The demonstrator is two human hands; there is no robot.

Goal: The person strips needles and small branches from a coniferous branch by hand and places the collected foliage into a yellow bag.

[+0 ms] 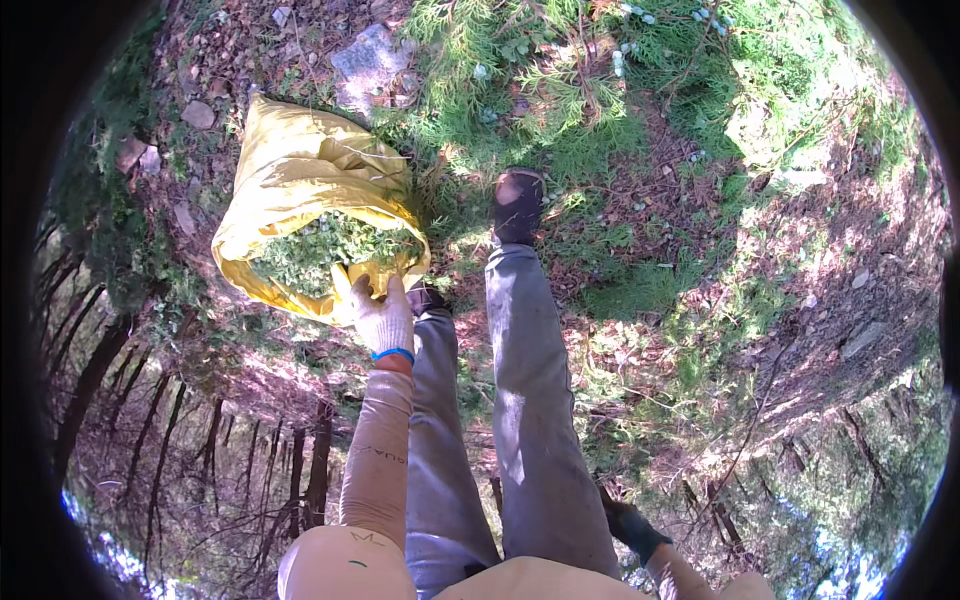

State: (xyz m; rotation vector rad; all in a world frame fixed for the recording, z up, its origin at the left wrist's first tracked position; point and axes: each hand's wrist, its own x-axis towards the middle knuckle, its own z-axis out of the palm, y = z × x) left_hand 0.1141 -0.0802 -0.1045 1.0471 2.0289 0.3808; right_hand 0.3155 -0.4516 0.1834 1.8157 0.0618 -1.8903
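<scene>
My left hand [381, 315], in a pale knitted glove with a blue cuff edge, grips the near rim of a yellow woven sack [300, 157]. The sack leans on the ground at the left, its mouth towards me. Inside its mouth lie many cut green conifer sprigs [315, 251], with small pale cones or berries among them. A fold of the rim stands up by my fingers. Low at the right, beside my right trouser leg, hangs my right hand [634, 527] in a dark glove. Its fingers are in shade, and whether they hold anything is unclear.
Leafy conifer branches [570, 97] with pale blue cones spread over the ground ahead. A large grey stone [371, 64] lies beyond the sack, with smaller stones [199, 115] at the left. My right shoe [519, 202] stands amid litter and sprigs. Tree trunks [319, 457] rise at the lower left.
</scene>
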